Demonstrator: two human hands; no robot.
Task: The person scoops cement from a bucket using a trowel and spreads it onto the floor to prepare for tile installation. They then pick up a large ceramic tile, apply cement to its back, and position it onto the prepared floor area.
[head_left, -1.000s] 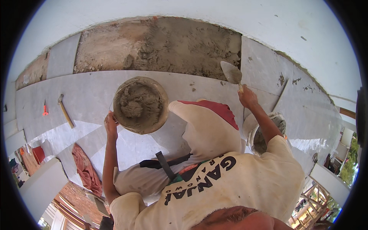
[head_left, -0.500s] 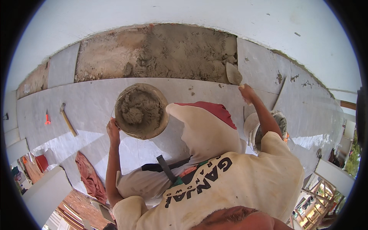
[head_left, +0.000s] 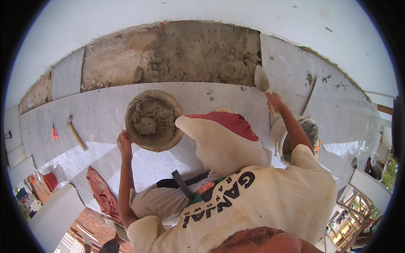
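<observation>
My left hand (head_left: 125, 140) grips the wire handle at the side of a round bucket (head_left: 138, 104) of grey wet mortar, which sits on grey tiles (head_left: 206, 101) left of my bent knee. My right hand (head_left: 274, 102) is closed on the handle of a trowel (head_left: 261, 78). Its blade is at the right end of a strip of rough spread mortar (head_left: 202, 50), by the edge of a laid tile (head_left: 282, 63). A second bucket (head_left: 312, 128) with grey mortar is partly behind my right forearm.
A wooden-handled hammer (head_left: 78, 137), an orange-handled tool (head_left: 54, 131) and a crumpled pink cloth (head_left: 103, 194) lie to the left. A white wall (head_left: 202, 10) runs beyond the strip. Someone's dark-clothed leg (head_left: 109, 246) shows at lower left; wooden framing (head_left: 354, 204) at lower right.
The trowel in my right hand dropped toward the mortar's right end, then moved slightly right onto the tile edge. My left hand stays at the bucket.
</observation>
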